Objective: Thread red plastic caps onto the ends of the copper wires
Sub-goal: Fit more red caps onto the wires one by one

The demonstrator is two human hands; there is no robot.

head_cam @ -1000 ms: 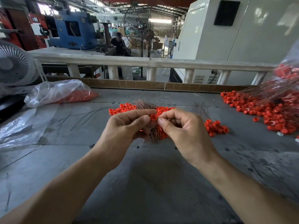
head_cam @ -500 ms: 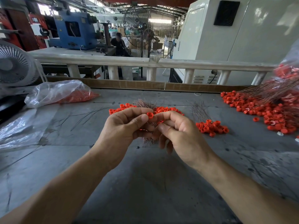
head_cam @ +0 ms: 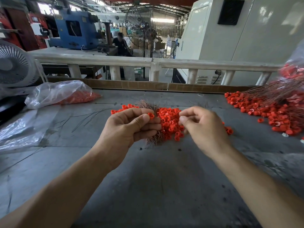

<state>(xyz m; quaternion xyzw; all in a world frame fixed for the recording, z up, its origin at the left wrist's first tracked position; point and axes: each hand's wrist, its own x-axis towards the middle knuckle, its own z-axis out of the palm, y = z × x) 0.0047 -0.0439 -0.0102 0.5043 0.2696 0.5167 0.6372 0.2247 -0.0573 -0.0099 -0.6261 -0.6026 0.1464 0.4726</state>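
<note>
My left hand grips a bundle of thin copper wires that fans out above and below the fist. Its thumb and forefinger also pinch one red plastic cap. My right hand is a short way to the right, thumb and forefinger pinched together at cap height; I see nothing between them. Behind and between both hands a pile of loose red caps lies on the grey table.
At the right edge lies a larger heap of red caps with long copper wires across it. A clear bag of caps, plastic sheeting, stray wires and a white fan sit left. A cardboard strip borders the far edge.
My right hand has drawn away to the right from the left hand, uncovering the cap pile. The red cap stays at my left thumb and forefinger.
</note>
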